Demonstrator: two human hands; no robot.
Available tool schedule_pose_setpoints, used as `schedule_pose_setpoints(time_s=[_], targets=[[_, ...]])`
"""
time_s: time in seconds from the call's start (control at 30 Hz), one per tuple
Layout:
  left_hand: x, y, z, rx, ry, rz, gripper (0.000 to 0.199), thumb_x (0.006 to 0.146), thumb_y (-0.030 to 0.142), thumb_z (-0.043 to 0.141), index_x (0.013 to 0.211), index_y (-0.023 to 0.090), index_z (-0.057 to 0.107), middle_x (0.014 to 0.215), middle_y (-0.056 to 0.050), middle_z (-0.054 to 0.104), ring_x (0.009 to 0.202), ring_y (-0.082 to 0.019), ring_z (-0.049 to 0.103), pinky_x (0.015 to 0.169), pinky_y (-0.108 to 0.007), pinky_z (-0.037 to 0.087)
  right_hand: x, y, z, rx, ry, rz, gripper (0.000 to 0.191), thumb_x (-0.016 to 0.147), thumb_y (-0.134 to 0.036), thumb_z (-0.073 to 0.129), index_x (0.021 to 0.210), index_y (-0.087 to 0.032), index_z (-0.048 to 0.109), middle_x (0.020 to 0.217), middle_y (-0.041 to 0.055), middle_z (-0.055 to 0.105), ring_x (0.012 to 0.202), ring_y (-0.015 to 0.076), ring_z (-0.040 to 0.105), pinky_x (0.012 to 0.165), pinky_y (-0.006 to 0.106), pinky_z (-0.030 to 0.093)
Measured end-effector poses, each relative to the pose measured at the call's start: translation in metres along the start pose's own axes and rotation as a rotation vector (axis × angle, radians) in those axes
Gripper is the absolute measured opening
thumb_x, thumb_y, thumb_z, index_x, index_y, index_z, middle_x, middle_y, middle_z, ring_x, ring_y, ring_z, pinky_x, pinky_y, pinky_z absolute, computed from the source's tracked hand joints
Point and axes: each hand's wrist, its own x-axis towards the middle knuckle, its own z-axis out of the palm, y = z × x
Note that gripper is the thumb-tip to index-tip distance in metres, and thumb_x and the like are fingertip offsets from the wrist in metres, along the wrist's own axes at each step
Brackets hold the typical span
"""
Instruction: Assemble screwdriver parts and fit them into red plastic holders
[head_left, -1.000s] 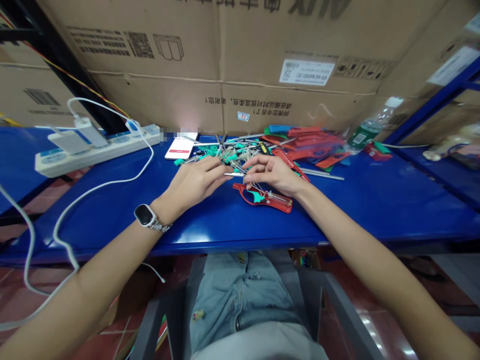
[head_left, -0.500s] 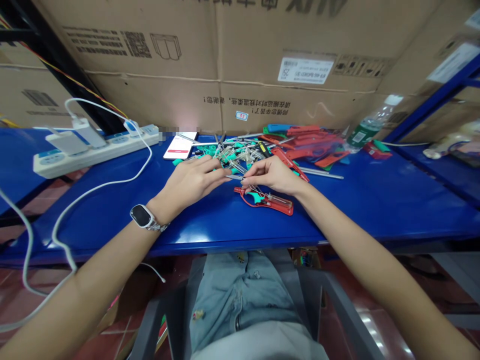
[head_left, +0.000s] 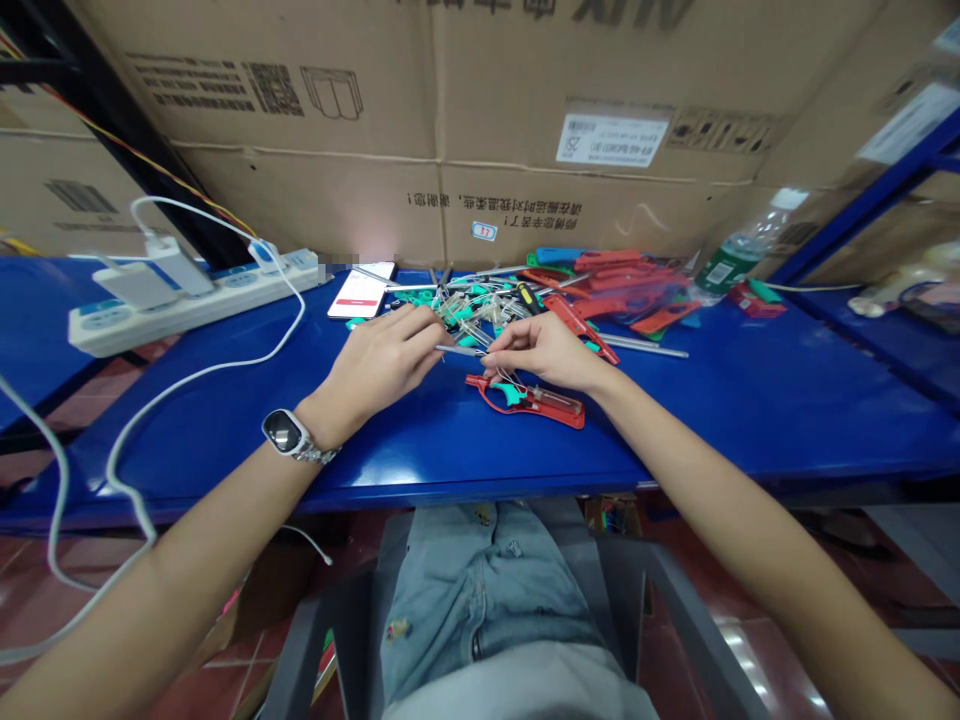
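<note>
Between my two hands lies a thin metal tube [head_left: 461, 350], just above the blue table. My left hand [head_left: 390, 355] has its fingers closed on the tube's left end. The fingertips of my right hand [head_left: 536, 350] pinch near the tube's right end, where thin wires show. Below my right hand a red lighter casing [head_left: 559, 407] lies on the table, with a green trigger piece [head_left: 511, 394] and a clear part [head_left: 553, 399] in it. Behind my hands is a pile of green, clear and metal parts [head_left: 469, 300].
Red casings [head_left: 615, 285] and a bottle [head_left: 731, 262] stand at the back right. A phone [head_left: 362, 292] lies at the back left, beside a white power strip [head_left: 225, 293] with cables. Cardboard [head_left: 450, 100] rises behind the blue table [head_left: 450, 450].
My left hand has shifted slightly left, and more of the metal tube shows between my hands. My right hand is nearly still.
</note>
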Motion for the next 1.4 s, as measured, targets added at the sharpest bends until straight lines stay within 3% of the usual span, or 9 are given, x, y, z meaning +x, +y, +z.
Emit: schedule_pose_setpoints(time_s=[0.13, 0.37, 0.77, 0.97, 1.2, 1.3, 1.4], targets=[[-0.001, 0.004, 0.003, -0.090, -0.019, -0.048, 0.022, 0.105, 0.022, 0.045, 0.100, 0.017, 0.066, 0.100, -0.009, 0.069, 0.080, -0.020, 0.067, 0.059, -0.030, 0.048, -0.001, 0.000, 0.001, 0.023, -0.037, -0.014, 0.023, 0.079, -0.041, 0.083, 0.080, -0.019, 0.075, 0.078, 0.0050, 0.079, 0.070, 0.0180, 0.074, 0.070, 0.034, 0.059], [-0.001, 0.000, 0.009, -0.375, -0.020, -0.019, 0.022, 0.106, 0.030, 0.051, 0.098, 0.018, 0.067, 0.093, -0.006, 0.067, 0.083, -0.018, 0.067, 0.073, -0.031, 0.055, -0.002, -0.002, 0.004, 0.013, -0.045, -0.045, 0.025, 0.082, -0.043, 0.080, 0.078, -0.019, 0.074, 0.075, 0.0046, 0.078, 0.067, 0.0170, 0.073, 0.068, 0.033, 0.058], [0.001, 0.002, 0.016, -0.495, 0.071, -0.039, 0.020, 0.105, 0.033, 0.057, 0.099, 0.018, 0.069, 0.089, -0.006, 0.068, 0.079, -0.016, 0.065, 0.070, -0.030, 0.053, 0.006, 0.007, 0.004, -0.012, -0.007, -0.093, 0.036, 0.079, -0.054, 0.080, 0.076, -0.020, 0.072, 0.076, 0.0030, 0.075, 0.070, 0.0157, 0.067, 0.072, 0.033, 0.054], [0.002, 0.003, 0.019, -0.457, 0.017, -0.094, 0.023, 0.105, 0.032, 0.054, 0.090, 0.018, 0.065, 0.085, -0.004, 0.062, 0.076, -0.016, 0.062, 0.069, -0.030, 0.053, 0.007, 0.011, 0.008, -0.314, 0.064, -0.245, 0.035, 0.092, -0.052, 0.069, 0.082, -0.019, 0.071, 0.075, 0.0003, 0.069, 0.068, 0.0137, 0.057, 0.067, 0.030, 0.044], [-0.001, 0.003, 0.024, -0.461, -0.101, -0.141, 0.015, 0.103, 0.027, 0.056, 0.097, 0.018, 0.066, 0.091, -0.005, 0.065, 0.079, -0.017, 0.064, 0.072, -0.031, 0.052, 0.007, 0.010, 0.005, -0.594, 0.113, -0.274, 0.027, 0.098, -0.045, 0.061, 0.096, -0.020, 0.071, 0.094, 0.0050, 0.074, 0.085, 0.0193, 0.064, 0.078, 0.033, 0.047], [-0.003, 0.003, 0.023, -0.462, -0.134, -0.131, 0.014, 0.102, 0.025, 0.055, 0.096, 0.018, 0.066, 0.091, -0.005, 0.065, 0.079, -0.017, 0.065, 0.071, -0.030, 0.052, -0.005, 0.000, 0.002, -0.621, 0.170, -0.246, 0.029, 0.097, -0.048, 0.063, 0.104, -0.020, 0.070, 0.099, 0.0074, 0.074, 0.087, 0.0215, 0.066, 0.079, 0.036, 0.050], [-0.004, 0.003, 0.024, -0.475, -0.158, -0.130, 0.014, 0.101, 0.026, 0.055, 0.096, 0.018, 0.066, 0.094, -0.005, 0.067, 0.080, -0.017, 0.066, 0.072, -0.031, 0.053, -0.029, -0.008, 0.002, -0.685, 0.149, -0.214, 0.035, 0.092, -0.049, 0.071, 0.112, -0.022, 0.068, 0.100, 0.0082, 0.073, 0.087, 0.0234, 0.067, 0.079, 0.039, 0.052]])
